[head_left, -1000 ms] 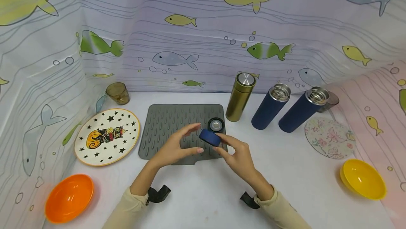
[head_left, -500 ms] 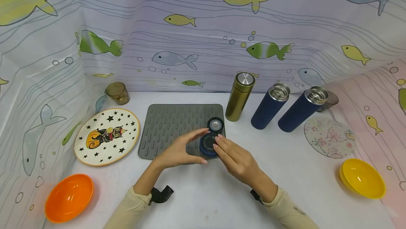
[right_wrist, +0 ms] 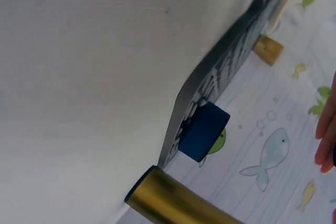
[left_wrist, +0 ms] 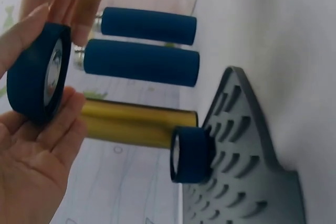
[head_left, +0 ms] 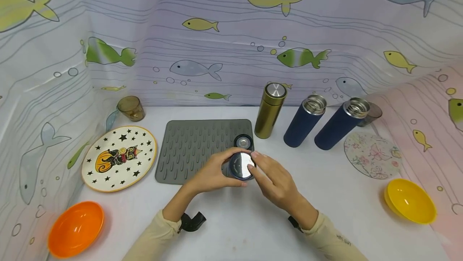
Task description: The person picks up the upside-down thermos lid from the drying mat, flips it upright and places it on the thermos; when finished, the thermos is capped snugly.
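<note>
Blue lid (head_left: pixel 238 166) turned face-up since earlier; axis near upright; both hands (head_left: pixel 212 173) (head_left: pixel 277 184) pinching it.

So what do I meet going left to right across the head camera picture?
Orange bowl, star plate, grey mat, held lid, gold bottle, left navy bottle, right navy bottle, flowery disc, yellow bowl.
</note>
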{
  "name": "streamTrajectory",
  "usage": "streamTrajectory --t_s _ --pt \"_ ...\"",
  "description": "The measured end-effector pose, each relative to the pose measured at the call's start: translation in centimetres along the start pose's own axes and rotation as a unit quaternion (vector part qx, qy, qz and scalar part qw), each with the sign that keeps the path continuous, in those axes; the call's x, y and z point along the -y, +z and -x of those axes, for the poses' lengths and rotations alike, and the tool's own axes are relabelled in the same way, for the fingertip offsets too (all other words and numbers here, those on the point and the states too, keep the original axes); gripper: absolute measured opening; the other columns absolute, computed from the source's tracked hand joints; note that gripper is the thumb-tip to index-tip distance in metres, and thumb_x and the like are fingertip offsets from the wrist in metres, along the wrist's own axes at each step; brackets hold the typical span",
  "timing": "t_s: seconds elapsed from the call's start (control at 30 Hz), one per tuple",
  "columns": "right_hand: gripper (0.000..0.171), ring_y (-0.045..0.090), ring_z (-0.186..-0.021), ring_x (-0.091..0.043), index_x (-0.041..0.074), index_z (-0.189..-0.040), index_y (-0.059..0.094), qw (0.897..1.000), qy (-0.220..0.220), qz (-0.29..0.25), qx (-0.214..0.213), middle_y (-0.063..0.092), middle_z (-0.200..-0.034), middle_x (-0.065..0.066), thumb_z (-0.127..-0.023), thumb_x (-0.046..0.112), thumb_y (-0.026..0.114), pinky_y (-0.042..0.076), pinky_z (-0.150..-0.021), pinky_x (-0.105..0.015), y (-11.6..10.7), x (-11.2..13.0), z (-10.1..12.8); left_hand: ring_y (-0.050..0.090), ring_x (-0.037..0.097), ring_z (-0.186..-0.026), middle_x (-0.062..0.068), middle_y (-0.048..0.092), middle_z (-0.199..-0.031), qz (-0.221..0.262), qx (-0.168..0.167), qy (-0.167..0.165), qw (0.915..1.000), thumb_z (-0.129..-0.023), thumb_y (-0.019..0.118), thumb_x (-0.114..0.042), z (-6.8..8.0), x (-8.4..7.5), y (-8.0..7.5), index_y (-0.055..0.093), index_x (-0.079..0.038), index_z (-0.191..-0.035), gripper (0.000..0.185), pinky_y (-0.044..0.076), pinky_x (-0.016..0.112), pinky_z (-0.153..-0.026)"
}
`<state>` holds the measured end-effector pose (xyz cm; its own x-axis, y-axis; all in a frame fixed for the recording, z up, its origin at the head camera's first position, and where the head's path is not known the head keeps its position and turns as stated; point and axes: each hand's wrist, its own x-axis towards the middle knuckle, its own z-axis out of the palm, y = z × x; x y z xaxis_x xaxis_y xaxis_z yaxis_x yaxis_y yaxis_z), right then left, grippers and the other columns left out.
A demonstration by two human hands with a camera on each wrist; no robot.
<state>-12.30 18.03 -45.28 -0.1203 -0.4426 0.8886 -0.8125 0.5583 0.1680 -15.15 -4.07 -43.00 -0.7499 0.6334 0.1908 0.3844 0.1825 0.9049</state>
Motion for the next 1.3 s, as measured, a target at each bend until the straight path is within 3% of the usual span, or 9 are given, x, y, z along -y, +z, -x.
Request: streamTrajectory --t_s 0.1,0.17,0.23,0.37,0.53,0.7,0.9,1.13,1.3 --pt "0.027 0.065 -0.103 -0.042 -0.009 -0.114 0.064 0.993 0.107 0.015 -0.038 0.064 -0.12 -0.03 -0.092 0.005 0.067 0.053 -0.087 -0.042 0.1 -0.9 0.5 0.061 0.02 -0.12 0.004 0.064 -0.132 -0.013 -0.027 0.009 0.9995 -0.07 0.091 -0.021 -1.0 -0.6 0.1 0.056 -0.016 -0.136 0.075 0.05 0.046 -0.102" --pt "0.042 0.06 -0.111 -0.044 -0.012 -0.122 0.058 0.978 0.198 0.026 -0.063 0.058 -0.127 -0.032 -0.086 0.006 0.073 0.05 -0.093 -0.041 0.0 -1.9 0.8 0.061 0.021 -0.119 0.004 0.064 -0.132 -0.017 -0.041 0.018 0.9989 -0.07 0.091 -0.02 -1.8 -1.1 0.2 0.056 -0.013 -0.136 0.076 0.051 0.048 -0.1" --pt "0.059 0.052 -0.122 -0.041 -0.011 -0.13 0.051 0.951 0.297 0.033 -0.084 0.051 -0.135 -0.031 -0.081 0.005 0.078 0.045 -0.099 -0.041 -0.1 -3.0 1.0 0.061 0.019 -0.118 0.003 0.063 -0.132 -0.025 -0.055 0.018 0.998 -0.07 0.091 -0.02 -2.8 -1.7 0.2 0.055 -0.013 -0.137 0.077 0.051 0.045 -0.099" --pt "0.079 0.035 -0.137 -0.027 -0.005 -0.141 0.038 0.88 0.457 0.044 -0.123 0.037 -0.146 -0.024 -0.078 0.007 0.084 0.038 -0.102 -0.041 -0.4 -5.9 1.2 0.059 0.018 -0.12 0.002 0.06 -0.135 -0.031 -0.077 0.026 0.9962 -0.071 0.09 -0.021 -4.9 -2.8 0.2 0.053 -0.015 -0.139 0.077 0.05 0.04 -0.101" --pt "0.094 0.029 -0.142 -0.023 0.002 -0.149 0.028 0.818 0.56 0.062 -0.118 0.03 -0.15 -0.018 -0.079 0.025 0.085 0.031 -0.115 -0.045 0.1 -9.7 1.6 0.062 0.016 -0.114 0.002 0.063 -0.129 -0.021 -0.091 0.042 0.9947 -0.072 0.091 -0.022 -7.3 -4.0 0.4 0.053 -0.016 -0.138 0.077 0.053 0.036 -0.096" --pt "0.096 0.042 -0.138 -0.03 0.005 -0.151 0.026 0.781 0.615 0.024 -0.105 0.04 -0.149 -0.017 -0.078 0.027 0.086 0.033 -0.115 -0.047 1.0 -11.9 2.4 0.063 0.017 -0.112 0.002 0.062 -0.128 0.017 -0.106 0.041 0.9934 -0.074 0.089 -0.018 -8.3 -5.0 0.6 0.052 -0.015 -0.138 0.074 0.053 0.037 -0.096" --pt "0.084 0.053 -0.129 -0.03 0.004 -0.143 0.037 0.778 0.615 -0.013 -0.127 0.054 -0.138 -0.016 -0.077 0.02 0.086 0.04 -0.109 -0.048 0.6 -10.6 2.2 0.063 0.022 -0.115 0.005 0.06 -0.131 0.032 -0.118 0.052 0.9911 -0.074 0.088 -0.015 -8.1 -5.8 0.9 0.051 -0.012 -0.138 0.074 0.053 0.041 -0.095" --pt "0.077 0.056 -0.124 -0.035 -0.002 -0.141 0.038 0.794 0.593 -0.076 -0.112 0.056 -0.134 -0.023 -0.078 0.003 0.082 0.043 -0.105 -0.051 0.5 -6.0 0.7 0.062 0.016 -0.116 0.004 0.061 -0.13 0.037 -0.122 0.06 0.99 -0.075 0.088 -0.014 -8.2 -6.0 1.1 0.051 -0.014 -0.138 0.074 0.053 0.033 -0.097" --pt "0.07 0.058 -0.117 -0.042 -0.012 -0.136 0.04 0.812 0.569 -0.081 -0.103 0.056 -0.129 -0.03 -0.078 -0.006 0.079 0.048 -0.096 -0.046 -0.2 -2.7 -1.9 0.06 0.011 -0.118 0.0 0.062 -0.129 0.034 -0.114 0.053 0.9915 -0.075 0.088 -0.019 -8.5 -6.2 1.3 0.052 -0.017 -0.138 0.072 0.049 0.035 -0.103"
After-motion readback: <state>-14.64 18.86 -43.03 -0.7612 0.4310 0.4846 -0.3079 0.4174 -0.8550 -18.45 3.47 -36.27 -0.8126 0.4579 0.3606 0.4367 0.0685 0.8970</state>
